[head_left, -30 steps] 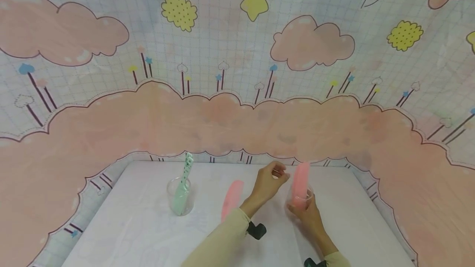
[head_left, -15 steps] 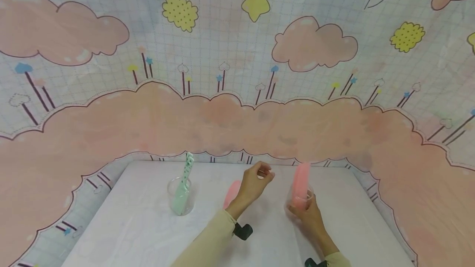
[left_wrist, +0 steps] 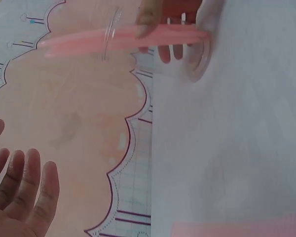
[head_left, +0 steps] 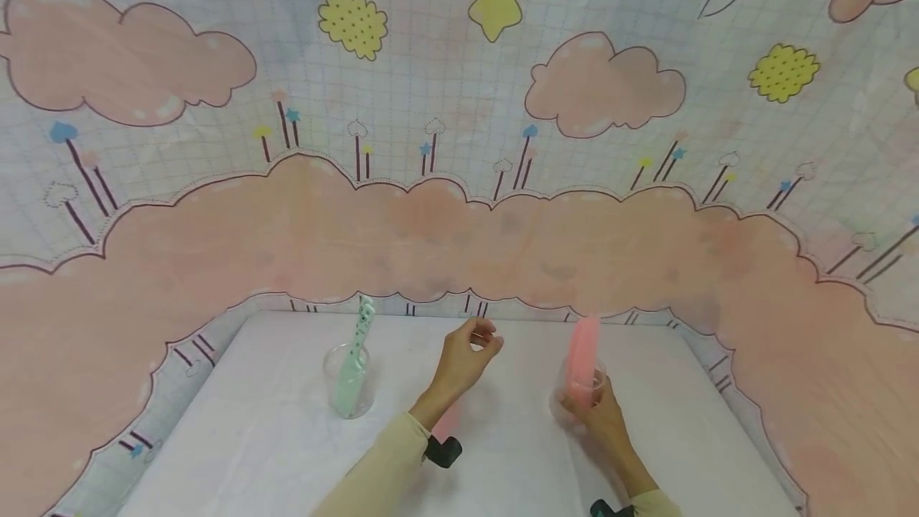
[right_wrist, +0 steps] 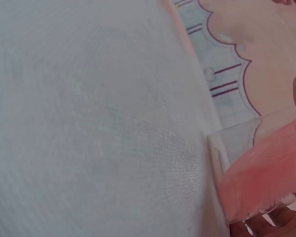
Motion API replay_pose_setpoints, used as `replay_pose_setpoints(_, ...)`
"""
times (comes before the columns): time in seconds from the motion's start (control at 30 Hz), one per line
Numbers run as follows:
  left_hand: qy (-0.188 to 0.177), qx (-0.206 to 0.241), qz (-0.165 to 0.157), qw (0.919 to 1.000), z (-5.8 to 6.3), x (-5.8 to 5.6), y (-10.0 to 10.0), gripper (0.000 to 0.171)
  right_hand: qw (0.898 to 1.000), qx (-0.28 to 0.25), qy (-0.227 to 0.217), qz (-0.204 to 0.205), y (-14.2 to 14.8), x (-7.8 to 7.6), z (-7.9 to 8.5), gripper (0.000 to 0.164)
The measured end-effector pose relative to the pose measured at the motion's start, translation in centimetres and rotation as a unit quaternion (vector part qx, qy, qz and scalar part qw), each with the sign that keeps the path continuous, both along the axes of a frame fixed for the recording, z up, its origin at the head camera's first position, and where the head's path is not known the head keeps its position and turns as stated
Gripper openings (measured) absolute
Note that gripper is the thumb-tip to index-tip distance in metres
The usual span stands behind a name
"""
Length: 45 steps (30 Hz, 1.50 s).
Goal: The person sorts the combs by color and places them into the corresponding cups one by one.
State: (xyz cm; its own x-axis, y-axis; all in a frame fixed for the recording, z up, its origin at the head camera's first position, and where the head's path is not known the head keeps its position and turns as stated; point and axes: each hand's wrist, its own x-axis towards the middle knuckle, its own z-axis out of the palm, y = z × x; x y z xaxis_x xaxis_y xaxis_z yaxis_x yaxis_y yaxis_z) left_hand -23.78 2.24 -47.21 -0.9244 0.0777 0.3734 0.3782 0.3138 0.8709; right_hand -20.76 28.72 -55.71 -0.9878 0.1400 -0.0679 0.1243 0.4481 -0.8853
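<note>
My right hand grips a clear cup that stands upright on the table at the right. Pink combs lean in that cup, their ends rising over its rim; teeth show along one edge in the right wrist view. To the left of the cup, my left hand hovers over the table with loosely bent fingers and holds nothing. Under the left wrist lies another pink comb, partly hidden by the arm; its toothed edge shows at the bottom of the left wrist view.
A second clear cup stands at the left of the white table. In it leans a mint-green item with a dotted upper part. Behind the table hangs a patterned cloth with clouds and stars.
My left hand has moved left, away from the right cup, and its arm now covers more of the comb on the table. The right hand stays on the cup.
</note>
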Motion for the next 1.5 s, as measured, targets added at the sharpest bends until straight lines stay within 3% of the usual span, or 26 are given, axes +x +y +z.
replay_pose_setpoints(0.27,-0.009,-0.01,0.034,0.9993,-1.0,0.7,-2.5,0.017,0.999,-0.014,0.03,-0.003,0.1,0.1,-0.2,0.088)
replay_pose_setpoints(0.5,-0.018,-0.027,0.06,0.9977,-2.4,1.4,-4.3,0.016,0.999,0.005,0.045,0.012,0.5,0.4,-0.2,0.099)
replay_pose_setpoints(0.8,-0.044,-0.032,0.074,0.9958,-4.1,2.1,-6.2,0.021,0.998,-0.013,0.058,0.011,0.5,0.0,-0.5,0.097)
replay_pose_setpoints(1.13,-0.079,-0.046,0.08,0.9926,-5.9,2.5,-6.9,0.039,0.998,-0.007,0.066,0.024,0.9,-0.1,-0.7,0.096)
replay_pose_setpoints(1.5,-0.131,-0.113,0.104,0.9795,-6.8,2.4,-5.9,0.06,0.998,-0.022,0.056,0.036,1.2,-0.3,-0.7,0.097)
